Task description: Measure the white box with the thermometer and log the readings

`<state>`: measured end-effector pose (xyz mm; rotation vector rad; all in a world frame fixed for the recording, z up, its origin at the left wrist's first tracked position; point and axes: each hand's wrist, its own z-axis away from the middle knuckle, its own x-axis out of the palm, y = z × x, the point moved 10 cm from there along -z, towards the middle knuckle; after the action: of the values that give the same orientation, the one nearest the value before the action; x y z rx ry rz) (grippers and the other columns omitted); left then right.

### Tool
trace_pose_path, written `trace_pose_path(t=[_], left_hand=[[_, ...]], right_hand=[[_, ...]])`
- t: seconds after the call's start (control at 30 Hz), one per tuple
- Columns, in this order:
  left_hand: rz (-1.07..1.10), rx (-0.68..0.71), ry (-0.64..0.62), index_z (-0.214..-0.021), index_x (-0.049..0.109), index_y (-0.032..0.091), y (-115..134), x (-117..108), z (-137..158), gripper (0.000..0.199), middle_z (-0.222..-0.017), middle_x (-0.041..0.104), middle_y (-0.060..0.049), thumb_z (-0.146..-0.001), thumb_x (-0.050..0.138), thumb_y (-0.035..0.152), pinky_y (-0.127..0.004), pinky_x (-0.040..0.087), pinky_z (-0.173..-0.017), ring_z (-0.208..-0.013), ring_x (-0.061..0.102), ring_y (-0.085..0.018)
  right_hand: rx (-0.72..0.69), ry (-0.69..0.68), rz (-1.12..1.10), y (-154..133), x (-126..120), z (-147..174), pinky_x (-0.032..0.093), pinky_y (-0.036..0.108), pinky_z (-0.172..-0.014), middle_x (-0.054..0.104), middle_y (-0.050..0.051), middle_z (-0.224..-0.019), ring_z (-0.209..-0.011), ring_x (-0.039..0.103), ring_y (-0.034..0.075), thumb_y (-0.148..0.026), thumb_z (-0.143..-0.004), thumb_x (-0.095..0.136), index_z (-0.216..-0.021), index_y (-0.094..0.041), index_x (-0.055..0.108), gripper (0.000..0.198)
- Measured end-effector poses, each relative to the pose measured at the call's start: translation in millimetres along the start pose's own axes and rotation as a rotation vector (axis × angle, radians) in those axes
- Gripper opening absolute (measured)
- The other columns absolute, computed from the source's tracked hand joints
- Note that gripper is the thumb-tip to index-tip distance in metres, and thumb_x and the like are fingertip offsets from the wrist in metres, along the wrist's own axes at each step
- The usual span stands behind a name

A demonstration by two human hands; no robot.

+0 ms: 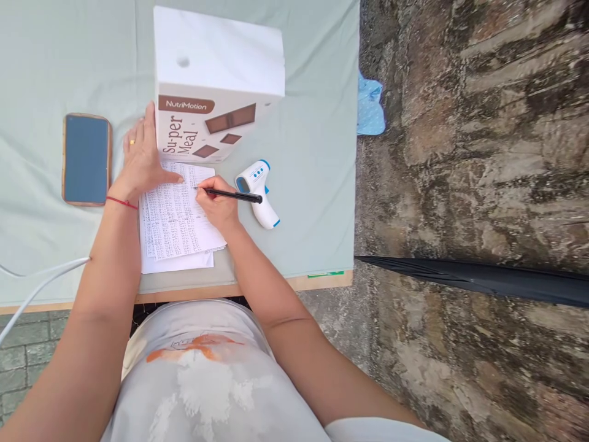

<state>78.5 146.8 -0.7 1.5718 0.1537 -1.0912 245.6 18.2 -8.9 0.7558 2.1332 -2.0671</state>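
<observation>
Slantwise, pen (234,195) in right hand (221,207), grip pinching it, seemingly for fine control, over written sheets (170,227) by near edge of table (313,184) | left hand (143,155) spread, grasping nothing, thumb on sheets, fingers along box (221,61), probably steadying both | thermometer (257,183) toward right edge, apparently within reach

Soft, even daylight brightens the surface (313,209), nearly washing out the white box top (218,54); shadows are faint, handwriting (170,212) smeared.
</observation>
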Motion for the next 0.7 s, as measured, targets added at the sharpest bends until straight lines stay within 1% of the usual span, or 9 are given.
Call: trace_pose_path(t=[0.1,0.2,0.43,0.53,0.7], left_hand=[[-0.043,0.018,-0.016,-0.177,-0.007,0.045,3.4,-0.2,1.6,0.154,-0.183,0.029,-0.006,-0.063,0.094,0.068,-0.077,-0.007,-0.141,-0.176,0.003,-0.048],[-0.043,0.026,-0.014,-0.177,-0.010,0.045,4.4,-1.2,2.0,0.156,-0.183,0.030,-0.007,-0.064,0.095,0.068,-0.078,-0.005,-0.141,-0.176,0.003,-0.049],[0.007,-0.004,-0.024,-0.178,-0.008,0.045,5.2,-0.6,2.4,0.156,-0.183,0.028,-0.006,-0.062,0.095,0.066,-0.077,-0.009,-0.140,-0.177,-0.002,-0.048],[0.000,-0.012,-0.017,-0.178,-0.006,0.044,5.6,-1.3,2.8,0.154,-0.184,0.026,-0.006,-0.062,0.094,0.064,-0.076,-0.009,-0.141,-0.177,0.000,-0.047],[-0.027,0.001,-0.014,-0.177,-0.007,0.046,5.4,-1.7,2.7,0.154,-0.183,0.029,-0.004,-0.062,0.093,0.068,-0.076,-0.007,-0.141,-0.177,0.002,-0.046]], right_hand=[[0.010,-0.003,0.004,-0.4,0.5,0.2,0.052,0.030,-0.071,0.058,-0.005,-0.072,-0.068,0.053,0.013,-0.023,-0.088,0.063,-0.080,-0.025,0.058,0.010],[0.005,-0.003,0.001,-2.1,-0.2,0.0,0.052,0.029,-0.070,0.058,-0.005,-0.071,-0.067,0.052,0.013,-0.024,-0.087,0.062,-0.079,-0.025,0.057,0.010],[0.008,-0.001,-0.007,-2.7,-1.5,0.6,0.051,0.029,-0.068,0.057,-0.005,-0.071,-0.067,0.051,0.013,-0.024,-0.085,0.061,-0.078,-0.025,0.057,0.008],[0.004,0.014,-0.019,-2.6,-2.5,0.6,0.051,0.029,-0.069,0.057,-0.005,-0.071,-0.067,0.051,0.013,-0.024,-0.086,0.061,-0.079,-0.025,0.057,0.008],[0.009,0.021,-0.004,-0.1,-2.4,0.6,0.051,0.029,-0.068,0.057,-0.005,-0.071,-0.067,0.052,0.013,-0.024,-0.086,0.061,-0.078,-0.025,0.056,0.010]])
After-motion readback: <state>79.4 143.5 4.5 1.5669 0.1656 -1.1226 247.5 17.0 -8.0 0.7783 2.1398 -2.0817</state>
